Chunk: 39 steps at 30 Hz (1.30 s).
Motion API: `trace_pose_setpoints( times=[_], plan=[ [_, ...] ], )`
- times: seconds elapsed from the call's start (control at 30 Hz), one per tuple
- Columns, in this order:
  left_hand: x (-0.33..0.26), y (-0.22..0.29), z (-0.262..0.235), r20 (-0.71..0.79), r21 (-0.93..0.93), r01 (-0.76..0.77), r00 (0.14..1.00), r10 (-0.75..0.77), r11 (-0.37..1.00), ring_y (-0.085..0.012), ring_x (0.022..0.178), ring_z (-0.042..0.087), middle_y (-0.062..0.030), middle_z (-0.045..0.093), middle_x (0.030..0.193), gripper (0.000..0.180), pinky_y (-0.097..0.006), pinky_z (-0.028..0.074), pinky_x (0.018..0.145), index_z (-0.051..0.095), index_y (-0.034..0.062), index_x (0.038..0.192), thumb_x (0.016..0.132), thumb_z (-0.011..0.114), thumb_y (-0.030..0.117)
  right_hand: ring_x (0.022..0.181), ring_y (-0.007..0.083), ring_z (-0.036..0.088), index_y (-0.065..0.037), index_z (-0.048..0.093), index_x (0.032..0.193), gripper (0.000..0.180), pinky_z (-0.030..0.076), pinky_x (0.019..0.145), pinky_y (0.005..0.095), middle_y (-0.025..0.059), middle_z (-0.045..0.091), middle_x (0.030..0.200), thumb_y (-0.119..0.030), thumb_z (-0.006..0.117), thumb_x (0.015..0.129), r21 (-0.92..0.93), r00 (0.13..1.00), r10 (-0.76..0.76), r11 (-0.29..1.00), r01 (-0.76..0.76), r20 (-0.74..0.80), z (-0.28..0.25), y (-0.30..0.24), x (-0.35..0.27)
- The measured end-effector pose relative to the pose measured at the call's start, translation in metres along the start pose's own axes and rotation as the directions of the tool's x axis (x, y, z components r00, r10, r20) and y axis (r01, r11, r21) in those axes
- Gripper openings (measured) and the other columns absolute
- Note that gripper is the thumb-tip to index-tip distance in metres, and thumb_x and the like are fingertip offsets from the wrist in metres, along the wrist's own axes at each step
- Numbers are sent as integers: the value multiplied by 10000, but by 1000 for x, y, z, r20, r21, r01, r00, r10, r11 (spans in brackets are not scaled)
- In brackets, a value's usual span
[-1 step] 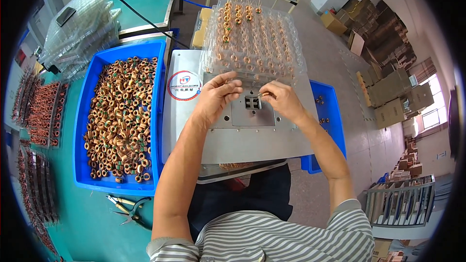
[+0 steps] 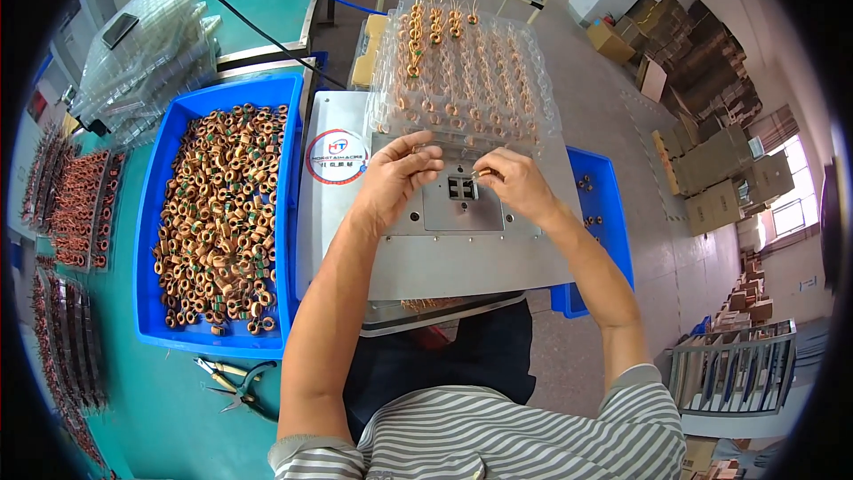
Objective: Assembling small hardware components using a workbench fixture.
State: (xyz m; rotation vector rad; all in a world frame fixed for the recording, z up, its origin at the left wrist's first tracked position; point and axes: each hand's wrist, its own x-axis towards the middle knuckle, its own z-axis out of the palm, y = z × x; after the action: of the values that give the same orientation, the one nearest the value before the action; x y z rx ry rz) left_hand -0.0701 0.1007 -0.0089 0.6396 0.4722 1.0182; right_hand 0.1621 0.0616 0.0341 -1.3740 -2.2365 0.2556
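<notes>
Both hands hover over a grey metal machine top [image 2: 400,267], on either side of a small square opening [image 2: 462,188] in its inset plate. My left hand [image 2: 400,173] is closed, its thumb against the curled fingers; what it holds, if anything, is hidden. Close to the opening's right edge, my right hand [image 2: 517,180] pinches with thumb and forefinger at something thin and small that I cannot make out. Just beyond the hands, a stack of clear plastic trays [image 2: 539,62] carries rows of copper-wound ring coils [image 2: 436,37] with upright wire leads.
On the left a blue bin [image 2: 151,293] holds a heap of ring coils [image 2: 218,204]. A second blue bin [image 2: 615,240] with a few coils stands right of the machine. Pliers [image 2: 244,391] lie on the green table [image 2: 160,418]. A black cable [image 2: 240,22] crosses behind.
My right hand has shifted very slightly to the left. My left hand and the things around it look the same.
</notes>
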Motion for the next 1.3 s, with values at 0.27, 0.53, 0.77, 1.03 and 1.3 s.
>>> trace_pose_setpoints(
  times=[0.27,0.53,0.77,1.03,1.3],
  plan=[
    [-1,1,-1,-18,1,-11,1000,11,1000,-194,877,671,-151,636,1058,421,-256,582,748,453,-79,1318,920,569,-4,766,273,652,-17,664,930,167,521,695,367,110,646,875,-38,727,776,30,998,11,999,-13,58,6,-1,7],
    [0,0,-3,-13,-5,-12,1000,12,1000,-190,871,670,-143,646,1036,387,-251,578,733,493,-69,1286,915,578,0,778,284,642,-21,656,906,155,514,705,374,115,642,857,-49,725,770,30,992,-36,999,32,121,8,4,9],
    [0,1,-3,-28,16,4,1000,-4,1000,-179,857,668,-130,650,1036,381,-252,573,717,505,-58,1281,915,585,9,869,331,617,-29,661,900,133,500,770,418,134,613,883,-64,694,776,-38,978,-118,991,126,175,28,9,11],
    [0,0,-6,-33,18,9,999,-9,1000,-175,846,666,-123,653,1036,380,-255,565,708,511,-55,1277,912,592,18,865,344,617,-27,640,854,100,503,773,433,148,602,854,-43,682,764,-122,956,-85,985,124,282,32,0,19],
    [0,-1,-3,-42,26,14,999,-12,1000,-178,839,667,-128,654,1032,388,-256,565,702,500,-56,1280,911,593,14,819,345,617,-17,611,808,81,505,734,438,138,589,805,-22,677,761,-111,967,-131,981,158,218,34,4,13]
  ],
)
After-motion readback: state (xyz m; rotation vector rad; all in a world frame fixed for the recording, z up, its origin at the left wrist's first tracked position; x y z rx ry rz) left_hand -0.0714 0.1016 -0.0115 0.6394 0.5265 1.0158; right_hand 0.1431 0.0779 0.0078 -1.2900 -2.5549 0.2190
